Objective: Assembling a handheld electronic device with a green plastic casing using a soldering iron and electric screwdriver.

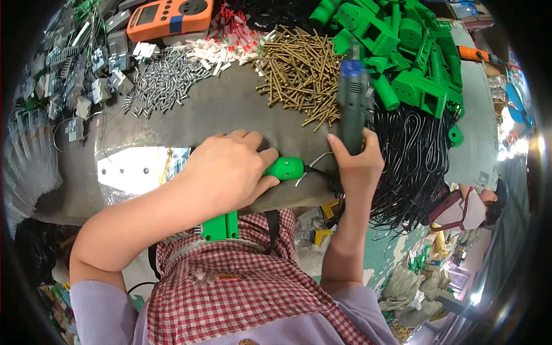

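Note:
My left hand (224, 167) is closed around a green plastic cylindrical piece (286, 168) with small holes in its end, close to the table's front edge. A thin dark cord runs from that end toward the right. My right hand (359, 158) grips an electric screwdriver (355, 98), dark-bodied with a blue band, pointing away from me. Its far end lies over the edge of the long brass-coloured screws (302, 69). Below my left forearm, a green block (220, 227) shows against my checked apron; whether it joins the cylinder is hidden.
Green plastic housings (402, 46) are heaped at the far right, with black cables (411, 167) bundled nearer. Short silver screws (167, 80), white connectors (215, 54), metal parts (80, 75) and an orange multimeter (171, 18) stand farther left. Another person (466, 207) is off to the right.

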